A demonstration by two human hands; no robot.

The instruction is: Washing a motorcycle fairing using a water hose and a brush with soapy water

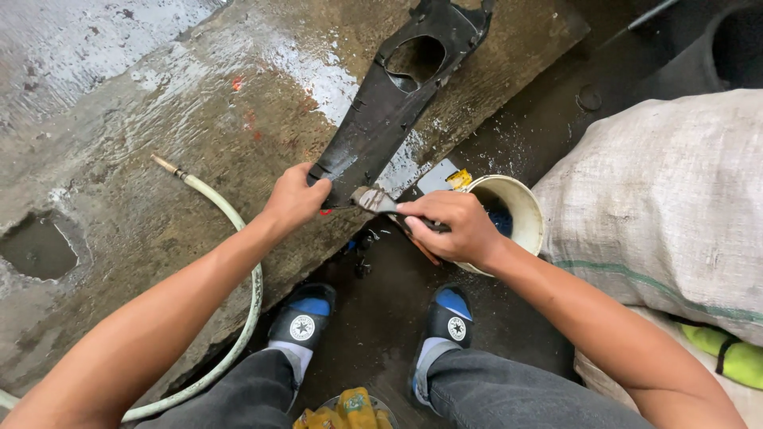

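Wet concrete [199,119], white bucket [520,210], perhaps yellow-labelled packet [457,179]

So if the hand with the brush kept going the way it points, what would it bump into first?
Probably the black plastic panel: the right hand aims its brush at the panel's lower end, which the left hand steadies.
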